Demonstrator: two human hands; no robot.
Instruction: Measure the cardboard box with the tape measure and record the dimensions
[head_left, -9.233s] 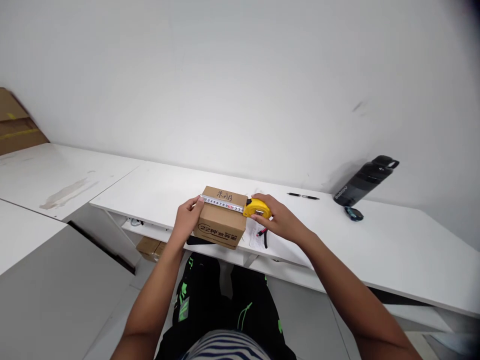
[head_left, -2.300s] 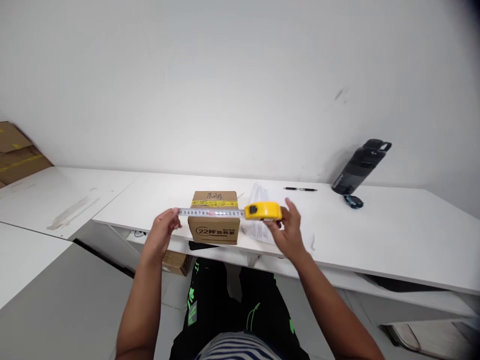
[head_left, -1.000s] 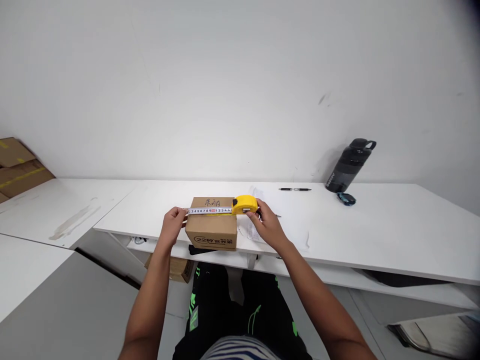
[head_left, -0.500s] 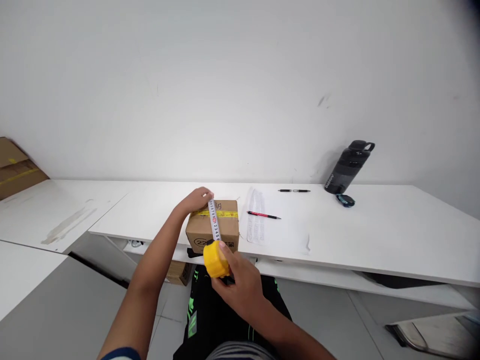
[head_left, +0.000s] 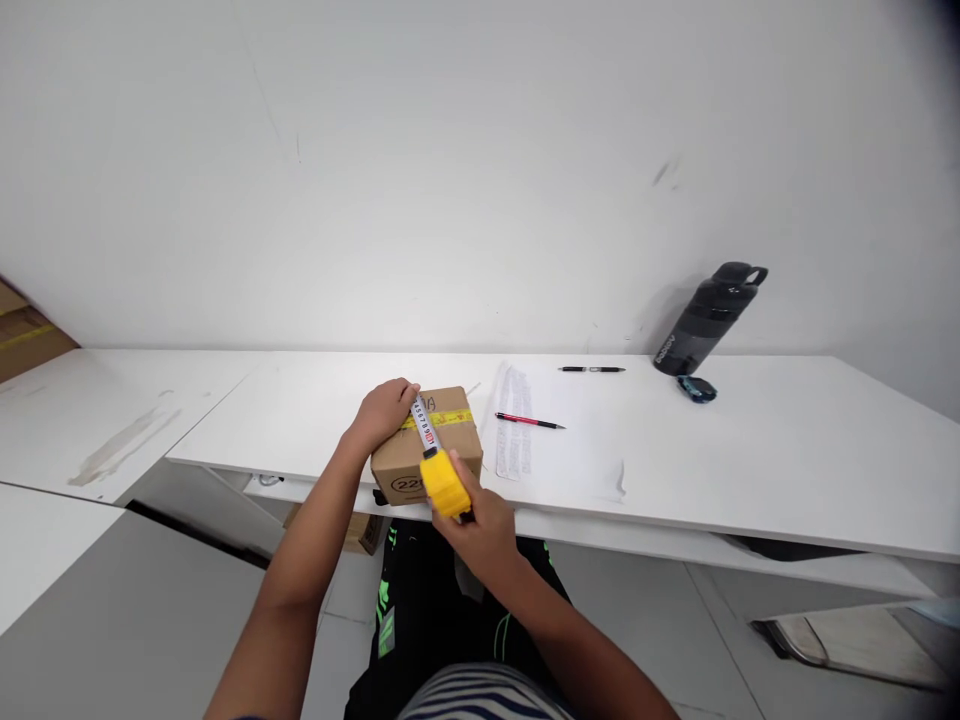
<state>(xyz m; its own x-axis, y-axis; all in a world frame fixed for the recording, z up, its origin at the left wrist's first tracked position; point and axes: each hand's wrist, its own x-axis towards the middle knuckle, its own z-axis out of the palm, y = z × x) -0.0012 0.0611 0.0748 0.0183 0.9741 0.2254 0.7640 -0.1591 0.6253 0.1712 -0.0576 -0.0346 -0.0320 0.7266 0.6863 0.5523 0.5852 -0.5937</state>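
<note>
A small cardboard box (head_left: 459,433) with yellow tape across its top and a circled number on its front sits at the desk's front edge. My right hand (head_left: 484,530) is wrapped round a yellow tape measure (head_left: 445,485), held at the box's near top edge. The measure's white blade (head_left: 423,422) runs out over the top of the box, slanting to its far left. At the blade's far end, my left hand (head_left: 384,410) is closed with its fingertips on the blade, resting against the box's left side.
Right of the box, a red pen (head_left: 529,420) lies on a written sheet of paper (head_left: 570,455). Behind it is a black pen (head_left: 592,369). A dark bottle (head_left: 705,320) leans against the wall, near a small dark object (head_left: 697,389). Another carton (head_left: 26,335) stands far left.
My right hand has moved the tape measure up to the box's near top edge, and less blade shows. The blade slants more. My left hand stays at the far left of the box.
</note>
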